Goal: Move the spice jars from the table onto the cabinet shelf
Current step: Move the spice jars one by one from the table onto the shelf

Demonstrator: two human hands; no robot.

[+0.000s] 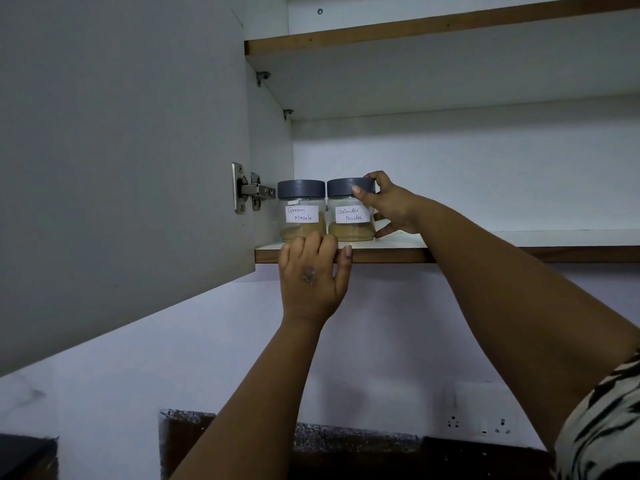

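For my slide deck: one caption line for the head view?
Right hand grips the Coriander Powder jar beside the Garam Masala jar; left hand holds the shelf edge.

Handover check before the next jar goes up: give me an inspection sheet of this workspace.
Surface: shelf, white top with a brown front edge; two jars stand at its left end.
Job's things: Garam Masala jar and Coriander Powder jar, upright, side by side, grey lids on, each partly filled with brown powder.
Clutter: nothing seen.
Grippers: left hand holds the shelf's front edge below the Garam Masala jar; right hand grips the Coriander Powder jar at lid and side.
Cables: nothing seen.
Surroundings: cabinet door open at left, hinge showing; upper shelf; wall sockets below.
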